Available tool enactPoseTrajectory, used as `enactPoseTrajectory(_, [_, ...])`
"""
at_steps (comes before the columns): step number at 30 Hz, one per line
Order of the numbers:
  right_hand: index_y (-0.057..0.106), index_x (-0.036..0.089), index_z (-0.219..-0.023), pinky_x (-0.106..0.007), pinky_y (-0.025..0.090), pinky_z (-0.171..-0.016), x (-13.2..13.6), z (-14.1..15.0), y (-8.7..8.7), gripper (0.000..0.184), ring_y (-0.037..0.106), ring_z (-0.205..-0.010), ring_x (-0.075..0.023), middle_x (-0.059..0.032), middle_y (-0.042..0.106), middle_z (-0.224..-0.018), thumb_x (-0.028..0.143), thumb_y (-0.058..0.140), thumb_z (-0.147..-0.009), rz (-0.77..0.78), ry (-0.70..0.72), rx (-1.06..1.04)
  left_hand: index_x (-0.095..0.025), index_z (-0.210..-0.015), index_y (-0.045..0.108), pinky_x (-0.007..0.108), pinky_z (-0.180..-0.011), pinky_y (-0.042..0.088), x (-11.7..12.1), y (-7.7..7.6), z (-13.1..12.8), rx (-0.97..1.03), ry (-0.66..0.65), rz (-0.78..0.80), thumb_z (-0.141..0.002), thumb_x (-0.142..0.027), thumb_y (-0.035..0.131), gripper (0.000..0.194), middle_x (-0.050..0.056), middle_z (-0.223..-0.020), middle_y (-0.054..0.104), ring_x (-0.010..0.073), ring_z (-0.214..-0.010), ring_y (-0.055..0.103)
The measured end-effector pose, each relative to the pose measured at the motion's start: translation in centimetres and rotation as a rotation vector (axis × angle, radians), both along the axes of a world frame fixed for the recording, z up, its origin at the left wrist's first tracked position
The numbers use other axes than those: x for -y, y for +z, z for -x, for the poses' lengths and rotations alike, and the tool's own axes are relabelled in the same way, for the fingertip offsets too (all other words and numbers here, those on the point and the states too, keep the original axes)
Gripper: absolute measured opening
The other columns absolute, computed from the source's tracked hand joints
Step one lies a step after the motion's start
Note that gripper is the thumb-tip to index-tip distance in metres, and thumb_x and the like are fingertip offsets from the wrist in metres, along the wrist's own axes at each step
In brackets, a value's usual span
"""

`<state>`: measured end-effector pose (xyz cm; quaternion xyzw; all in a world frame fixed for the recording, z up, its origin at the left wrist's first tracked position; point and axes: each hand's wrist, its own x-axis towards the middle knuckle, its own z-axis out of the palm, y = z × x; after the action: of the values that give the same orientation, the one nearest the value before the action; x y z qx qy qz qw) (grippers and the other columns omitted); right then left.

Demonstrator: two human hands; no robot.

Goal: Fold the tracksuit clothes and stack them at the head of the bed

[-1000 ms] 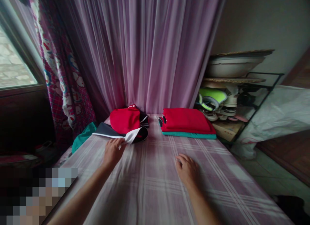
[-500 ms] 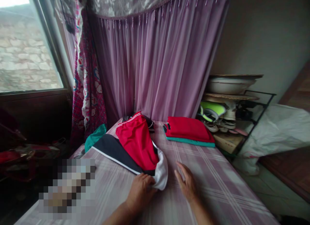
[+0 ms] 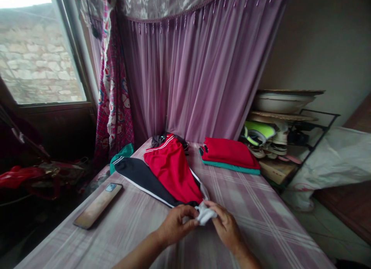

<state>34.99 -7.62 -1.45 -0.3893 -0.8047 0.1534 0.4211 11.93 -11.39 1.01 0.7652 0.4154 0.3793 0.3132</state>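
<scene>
A red and dark navy jacket (image 3: 176, 172) with white stripes lies across the sheet in front of me, its dark sleeve (image 3: 139, 174) stretched out to the left. At its near end, white cloth (image 3: 206, 214) of the jacket is bunched between my hands. My left hand (image 3: 178, 222) pinches this cloth from the left with thumb and fingers. On the other side my right hand (image 3: 226, 222) grips it too, fingers bent over the edge. Further back on the right, a neat stack of folded red clothes (image 3: 228, 153) rests on a folded teal garment (image 3: 232, 167).
A phone (image 3: 98, 206) lies on the checked bed sheet (image 3: 261, 226) at left. Teal cloth (image 3: 123, 153) and dark clothes (image 3: 184, 143) sit behind the jacket. Purple curtains (image 3: 197, 79) close off the back. A shoe rack (image 3: 311, 143) and a white sack (image 3: 339, 164) stand right.
My right hand, open and apart from the jacket before, has moved left onto the white cloth. That cloth, earlier spread in a curve, is now gathered. The view has shifted slightly.
</scene>
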Motion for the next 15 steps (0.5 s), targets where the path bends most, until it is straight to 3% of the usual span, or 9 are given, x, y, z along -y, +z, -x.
enactPoseTrajectory(2, [0.074, 0.022, -0.093, -0.032, 0.058, -0.080, 0.2, -1.8, 1.2, 0.034, 0.072, -0.087, -0.0239, -0.0078, 0.077, -0.094, 0.043, 0.047, -0.092, 0.200, -0.041, -0.095, -0.023, -0.122, 0.064, 0.035, -0.096, 0.050, -0.5, 0.4, 1.7, -0.087, 0.062, -0.140, -0.086, -0.045, 0.066, 0.043, 0.010, -0.118, 0.070, 0.0225, -0.109, 0.064])
enactPoseTrajectory(4, [0.073, 0.020, -0.088, -0.030, 0.057, -0.072, 0.1, -4.0, 2.0, 0.041, 0.070, -0.077, -0.0240, -0.0062, 0.075, -0.081, 0.053, 0.049, -0.087, 0.322, -0.110, -0.159, -0.027, -0.139, 0.052, 0.046, -0.105, 0.045, -1.7, 0.3, 4.3, -0.273, 0.222, -0.266, -0.080, -0.039, 0.073, 0.064, 0.013, -0.136, 0.060, 0.0278, -0.125, 0.055])
enactPoseTrajectory(6, [0.073, 0.020, -0.082, -0.030, 0.056, -0.070, -0.2, -6.1, 2.1, 0.044, 0.068, -0.073, -0.0244, -0.0050, 0.073, -0.074, 0.058, 0.051, -0.082, 0.394, -0.156, -0.164, -0.026, -0.144, 0.048, 0.053, -0.109, 0.041, -3.0, -0.2, 7.5, -0.464, 0.324, -0.275, -0.078, -0.033, 0.073, 0.071, 0.015, -0.146, 0.053, 0.0319, -0.132, 0.050])
enactPoseTrajectory(9, [0.072, 0.021, -0.080, -0.034, 0.056, -0.075, -0.7, -8.3, 1.2, 0.045, 0.068, -0.076, -0.0263, -0.0056, 0.073, -0.074, 0.060, 0.052, -0.076, 0.477, -0.211, -0.141, -0.028, -0.145, 0.047, 0.060, -0.111, 0.035, -4.8, -1.0, 12.2, -0.667, 0.368, -0.181, -0.084, -0.031, 0.064, 0.064, 0.015, -0.148, 0.052, 0.0335, -0.136, 0.047])
enactPoseTrajectory(12, [0.073, 0.020, -0.083, -0.041, 0.055, -0.086, -0.9, -9.3, 0.5, 0.047, 0.069, -0.089, -0.0311, -0.0092, 0.076, -0.086, 0.061, 0.051, -0.071, 0.552, -0.291, -0.143, -0.027, -0.146, 0.046, 0.056, -0.112, 0.035, -5.9, -1.2, 15.4, -0.729, 0.398, -0.093, -0.087, -0.035, 0.058, 0.061, 0.014, -0.150, 0.050, 0.0330, -0.137, 0.048])
enactPoseTrajectory(15, [0.074, 0.019, -0.099, -0.044, 0.050, -0.098, -0.3, -9.5, 1.1, 0.049, 0.067, -0.106, -0.0328, -0.0117, 0.076, -0.105, 0.052, 0.054, -0.068, 0.656, -0.235, -0.106, -0.026, -0.149, 0.042, 0.044, -0.104, 0.045, -6.7, -1.0, 16.9, -0.717, 0.384, 0.000, -0.087, -0.037, 0.057, 0.065, 0.013, -0.141, 0.060, 0.0291, -0.124, 0.059])
